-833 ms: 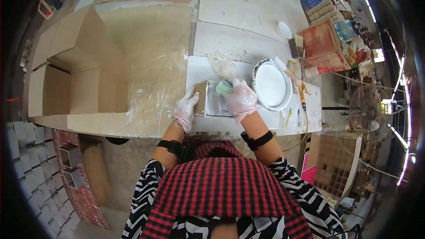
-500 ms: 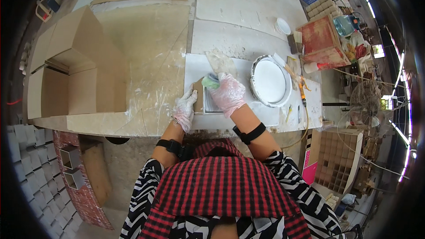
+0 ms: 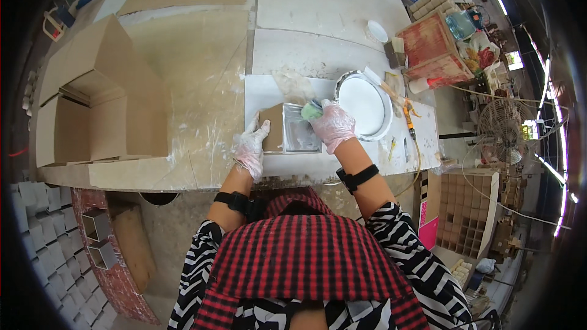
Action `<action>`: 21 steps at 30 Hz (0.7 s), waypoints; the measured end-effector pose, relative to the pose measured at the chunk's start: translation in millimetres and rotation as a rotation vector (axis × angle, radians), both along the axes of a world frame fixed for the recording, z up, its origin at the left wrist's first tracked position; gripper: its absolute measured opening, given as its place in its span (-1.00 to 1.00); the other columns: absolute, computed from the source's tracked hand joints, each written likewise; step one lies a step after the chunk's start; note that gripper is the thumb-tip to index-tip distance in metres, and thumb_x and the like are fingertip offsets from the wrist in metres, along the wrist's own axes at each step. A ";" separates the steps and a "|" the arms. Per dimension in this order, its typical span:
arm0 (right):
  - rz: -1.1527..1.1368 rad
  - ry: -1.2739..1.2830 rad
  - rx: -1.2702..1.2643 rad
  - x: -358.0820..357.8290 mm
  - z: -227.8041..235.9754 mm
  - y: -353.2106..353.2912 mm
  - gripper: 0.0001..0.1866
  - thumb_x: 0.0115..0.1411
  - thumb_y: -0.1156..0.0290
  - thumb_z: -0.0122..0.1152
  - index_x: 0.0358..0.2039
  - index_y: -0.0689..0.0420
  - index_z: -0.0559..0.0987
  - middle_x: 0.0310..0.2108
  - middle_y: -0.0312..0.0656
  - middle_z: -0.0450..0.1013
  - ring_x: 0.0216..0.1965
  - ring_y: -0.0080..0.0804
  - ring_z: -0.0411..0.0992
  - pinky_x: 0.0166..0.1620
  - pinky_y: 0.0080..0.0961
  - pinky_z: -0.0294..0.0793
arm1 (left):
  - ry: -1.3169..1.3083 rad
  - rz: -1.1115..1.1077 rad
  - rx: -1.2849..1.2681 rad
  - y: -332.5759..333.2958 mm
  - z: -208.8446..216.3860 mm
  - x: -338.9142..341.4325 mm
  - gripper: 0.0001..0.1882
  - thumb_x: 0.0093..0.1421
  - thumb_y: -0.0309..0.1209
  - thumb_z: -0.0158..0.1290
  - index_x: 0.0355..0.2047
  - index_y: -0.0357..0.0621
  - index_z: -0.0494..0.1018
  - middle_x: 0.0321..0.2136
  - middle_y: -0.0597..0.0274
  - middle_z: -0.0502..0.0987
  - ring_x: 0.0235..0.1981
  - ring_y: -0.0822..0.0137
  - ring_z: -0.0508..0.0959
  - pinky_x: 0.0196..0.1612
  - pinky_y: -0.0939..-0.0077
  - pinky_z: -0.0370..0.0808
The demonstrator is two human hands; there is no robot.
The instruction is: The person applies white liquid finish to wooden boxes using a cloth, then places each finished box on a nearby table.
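Note:
A small open box [image 3: 276, 127], brown on its left side and coated white inside and along the rim, stands on a white board [image 3: 269, 162] close to the table's near edge. My left hand [image 3: 249, 148], in a thin whitish glove, steadies the box from its left side with thumb and fingers. In my gloved right hand [image 3: 335, 126] is a green sponge [image 3: 311, 110], pinched at the box's upper right rim. Just right of that hand sits a round basin [image 3: 363, 110] of white paint with a smeared rim. A stained rag [image 3: 293, 84] lies beyond the box.
Large brown cardboard boxes [image 3: 101, 91] stand at the left. Right of the basin lie a brush [image 3: 384, 85] and an orange spray gun with a hose [image 3: 409, 116]. Farther back are a white bowl [image 3: 376, 31] and a worn red box [image 3: 431, 46]. A fan [image 3: 504, 129] stands at the right.
My right hand has shifted right with the sponge, from over the box to its right rim, uncovering the white inside. My left hand stays at the box's left side. The view has shifted slightly.

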State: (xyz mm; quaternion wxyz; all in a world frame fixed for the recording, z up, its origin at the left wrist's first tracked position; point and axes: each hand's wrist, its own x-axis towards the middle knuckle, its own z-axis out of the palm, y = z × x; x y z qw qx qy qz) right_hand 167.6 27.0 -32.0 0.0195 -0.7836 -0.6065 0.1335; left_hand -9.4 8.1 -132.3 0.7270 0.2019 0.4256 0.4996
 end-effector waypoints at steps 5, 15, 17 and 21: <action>0.052 -0.058 -0.319 11.2 19.8 1.0 -0.39 0.09 -0.15 -0.07 -0.20 0.19 0.51 -0.25 0.11 0.47 -0.14 0.01 0.43 -0.09 -0.22 0.38 | 0.098 -0.036 0.021 4.4 6.9 1.9 -0.36 0.17 -0.38 0.07 0.18 -0.39 0.10 0.00 0.09 0.37 -0.04 0.42 0.38 0.03 0.64 0.27; -0.097 -0.036 -0.170 17.4 9.2 -1.1 -0.51 0.07 0.00 0.01 -0.24 0.20 0.54 -0.21 0.07 0.47 -0.15 -0.02 0.45 -0.07 -0.26 0.39 | 0.081 -0.004 0.051 4.9 6.6 16.6 -0.34 0.14 -0.42 0.11 0.18 -0.40 0.09 -0.05 0.09 0.41 -0.10 0.44 0.41 -0.03 0.64 0.35; 0.005 -0.047 -0.331 30.7 18.8 -6.2 -0.45 0.04 -0.03 0.03 -0.20 0.23 0.53 -0.22 0.11 0.47 -0.16 -0.01 0.45 -0.08 -0.28 0.40 | 0.071 -0.016 0.080 6.6 -9.2 21.7 -0.35 0.14 -0.44 0.11 0.17 -0.41 0.10 -0.06 0.10 0.42 -0.11 0.43 0.42 -0.03 0.63 0.35; -0.198 0.273 -0.215 45.4 21.0 0.0 -0.36 -0.04 -0.06 0.11 -0.17 0.28 0.52 -0.24 0.18 0.46 -0.17 0.03 0.45 -0.10 -0.30 0.41 | 0.070 -0.008 0.091 10.1 -0.1 21.7 -0.37 0.14 -0.48 0.09 0.16 -0.42 0.10 -0.08 0.12 0.43 -0.14 0.43 0.44 -0.04 0.62 0.37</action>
